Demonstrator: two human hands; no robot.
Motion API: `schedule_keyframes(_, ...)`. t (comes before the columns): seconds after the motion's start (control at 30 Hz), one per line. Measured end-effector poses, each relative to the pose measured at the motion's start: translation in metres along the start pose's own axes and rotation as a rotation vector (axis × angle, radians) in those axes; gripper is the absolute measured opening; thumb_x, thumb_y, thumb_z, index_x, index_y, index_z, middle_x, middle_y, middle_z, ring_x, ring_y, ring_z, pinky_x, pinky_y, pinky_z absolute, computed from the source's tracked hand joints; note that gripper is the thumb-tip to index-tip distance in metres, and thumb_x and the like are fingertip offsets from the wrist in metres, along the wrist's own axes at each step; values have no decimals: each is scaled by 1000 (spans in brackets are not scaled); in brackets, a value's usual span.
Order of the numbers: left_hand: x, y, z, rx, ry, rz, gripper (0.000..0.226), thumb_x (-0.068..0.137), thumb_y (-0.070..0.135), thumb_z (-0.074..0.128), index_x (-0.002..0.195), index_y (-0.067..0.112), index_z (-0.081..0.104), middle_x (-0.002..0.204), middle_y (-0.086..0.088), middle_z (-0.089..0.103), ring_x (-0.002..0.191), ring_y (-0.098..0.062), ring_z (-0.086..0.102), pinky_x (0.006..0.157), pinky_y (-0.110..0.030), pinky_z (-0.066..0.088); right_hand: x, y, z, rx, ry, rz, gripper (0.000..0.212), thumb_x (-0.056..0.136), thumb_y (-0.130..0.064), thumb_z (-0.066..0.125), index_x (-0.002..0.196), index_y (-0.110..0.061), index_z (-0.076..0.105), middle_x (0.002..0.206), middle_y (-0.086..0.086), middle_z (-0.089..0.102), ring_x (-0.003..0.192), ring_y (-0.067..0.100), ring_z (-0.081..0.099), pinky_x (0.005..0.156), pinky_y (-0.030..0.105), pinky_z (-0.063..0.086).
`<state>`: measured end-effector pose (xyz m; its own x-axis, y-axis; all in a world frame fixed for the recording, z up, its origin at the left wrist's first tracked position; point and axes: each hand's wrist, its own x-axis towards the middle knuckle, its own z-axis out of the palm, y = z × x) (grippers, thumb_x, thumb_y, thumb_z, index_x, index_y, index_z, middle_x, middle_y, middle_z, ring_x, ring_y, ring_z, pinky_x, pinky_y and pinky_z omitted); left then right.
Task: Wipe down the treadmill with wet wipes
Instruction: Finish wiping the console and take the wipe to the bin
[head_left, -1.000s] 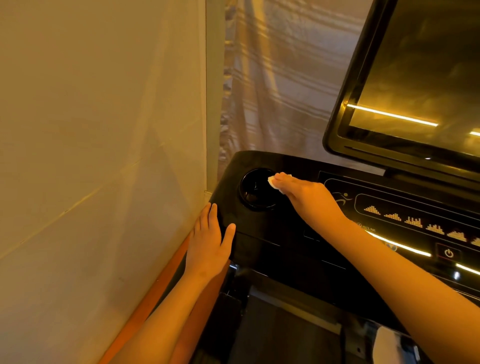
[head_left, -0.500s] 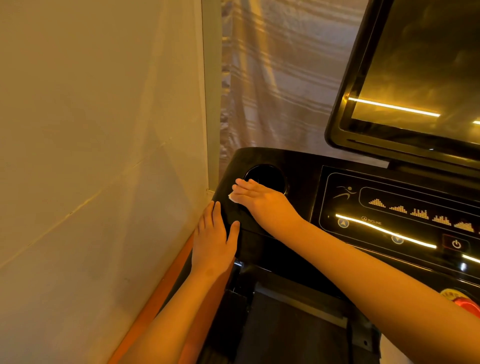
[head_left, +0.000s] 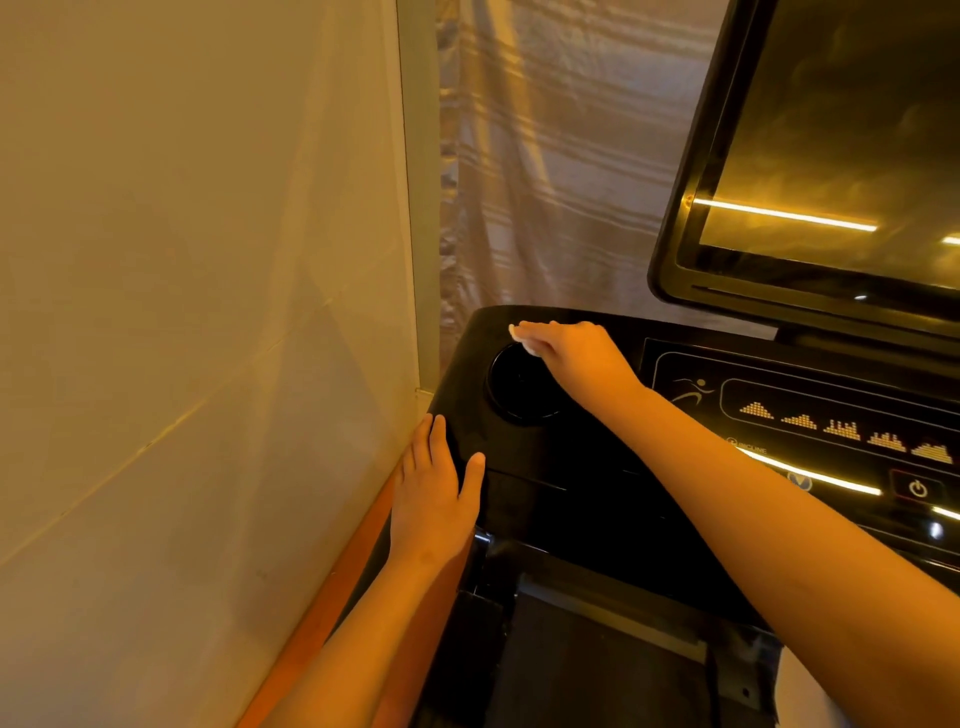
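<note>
Treadmill (head_left: 571, 499) is glossy black all over, so every smear is gonna show under this warm light. Closest to me is the dark deck (head_left: 597, 675) at the bottom. Just past that, my left hand (head_left: 434, 499) lies flat on the near-left corner of the console, fingers straight and holding nothing, basically bracing. A bit further in is the round cup holder (head_left: 519, 387), a deep black well. My right hand (head_left: 576, 358) reaches across it, with the wet wipe (head_left: 521, 336) under the fingertips on the holder's far rim. Only a small white bunched edge of it pokes out. The grip isn't clamped as far as I can see: the fingers lie fairly straight on top of the wipe and press it down, with the thumb hidden underneath. What matters for the next stroke, I reckon, is that the well sits right below the wipe and toward me. The console's long axis runs off to the right, so nearly everything left to do lies that way, and the right hand is the one placed for it. Over there is the control panel (head_left: 831, 426) with its lit program icons and power button (head_left: 918, 488). Beyond that the big dark screen (head_left: 831, 156) tilts up, reflecting light strips. Behind everything hangs a striped curtain (head_left: 545, 182), and a plain wall (head_left: 208, 260) sits tight on the left.
</note>
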<state>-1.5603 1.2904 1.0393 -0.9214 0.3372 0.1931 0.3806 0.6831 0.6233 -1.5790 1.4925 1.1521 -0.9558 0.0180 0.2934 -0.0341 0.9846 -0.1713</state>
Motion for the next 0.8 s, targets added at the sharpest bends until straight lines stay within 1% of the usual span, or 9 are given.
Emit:
schedule_keyframes(0.07,0,-1,0,4,3,-2,69,100,49,30,155,13,11,163,-4,11,150,-18,9,117,-27,10,-12,3,-7,-18,28,16,36,102,-12,47,137,-15,53,114,20,68,117,41,57,94,50,51)
schedule_keyframes(0.27,1,0,1,1,-3,-9,68,100,48,32,155,11,13,162,-7,14,149,-20,12,119,-33,15,-44,2,-15,18,51,43,34,100,-14,50,133,-9,56,136,17,56,129,43,46,96,57,48)
schedule_keyframes(0.43,0,1,1,-2,0,-4,68,101,46,33,155,10,14,162,-8,16,149,-21,14,119,-35,17,-70,-9,-12,35,-69,57,41,104,-13,37,143,-15,46,153,5,38,143,26,32,115,40,29)
schedule_keyframes(0.5,1,1,1,0,3,-7,68,101,46,33,155,10,15,161,-8,17,149,-22,14,119,-36,19,-76,-25,-9,3,-134,33,43,103,-9,37,146,-17,41,156,4,33,146,25,25,116,36,24)
schedule_keyframes(0.6,1,1,1,-8,2,-17,67,101,46,34,155,11,14,162,-8,17,149,-22,15,119,-36,19,-79,-46,-1,-47,-192,2,50,102,-2,41,150,-16,31,154,6,33,146,24,23,113,26,19)
schedule_keyframes(0.63,2,2,1,-12,0,-17,67,101,46,34,155,11,14,162,-8,17,149,-21,15,119,-36,18,-81,-52,-1,-37,-170,-15,52,101,-1,41,150,-15,30,154,7,33,145,24,25,113,25,16)
schedule_keyframes(0.7,3,2,1,-33,-15,-14,67,101,45,35,155,11,13,162,-7,15,149,-21,13,119,-35,17,-87,-57,5,-12,-136,-82,51,95,6,50,143,-10,43,146,15,44,138,29,39,112,28,28)
schedule_keyframes(0.77,2,2,-2,-86,-42,-29,68,101,44,38,155,13,12,163,-5,13,150,-19,11,119,-34,16,-99,-61,15,35,-48,-183,43,76,12,71,115,-5,68,117,22,66,110,35,64,99,34,45)
schedule_keyframes(0.8,1,1,-4,-120,-62,-42,68,101,44,40,156,14,12,163,-4,12,150,-18,10,119,-33,15,-107,-60,23,60,11,-221,38,69,11,78,103,-5,73,103,19,71,97,33,70,92,36,50)
